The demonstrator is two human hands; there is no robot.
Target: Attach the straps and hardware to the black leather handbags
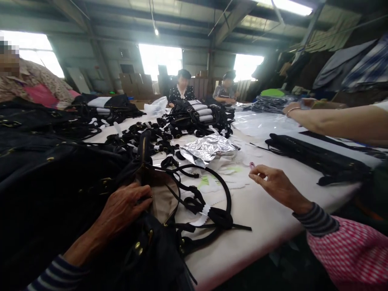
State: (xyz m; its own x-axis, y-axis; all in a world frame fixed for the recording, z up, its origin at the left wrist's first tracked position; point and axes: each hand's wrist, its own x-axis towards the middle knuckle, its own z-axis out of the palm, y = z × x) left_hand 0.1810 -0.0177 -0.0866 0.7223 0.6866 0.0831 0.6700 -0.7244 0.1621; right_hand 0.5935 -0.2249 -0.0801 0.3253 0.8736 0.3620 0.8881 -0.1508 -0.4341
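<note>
My left hand (127,202) is closed on the edge of a black bag (100,178), right by its opening. A gold-toothed zipper (143,147) and pale lining (162,198) show there. The bag's black handle (226,182) and straps curl over the table to the right, with a white strip (201,216) wrapped around part of them. Over the table, apart from the bag, my right hand (274,184) pinches a small pinkish item (252,165); its kind is too small to tell.
Loose black straps (133,137), crumpled silvery film (212,147) and stacked black bags (197,115) cover the middle of the pale table (251,210). Another black bag (321,157) lies at right, below a co-worker's arm (330,121). More people sit across the table and at left.
</note>
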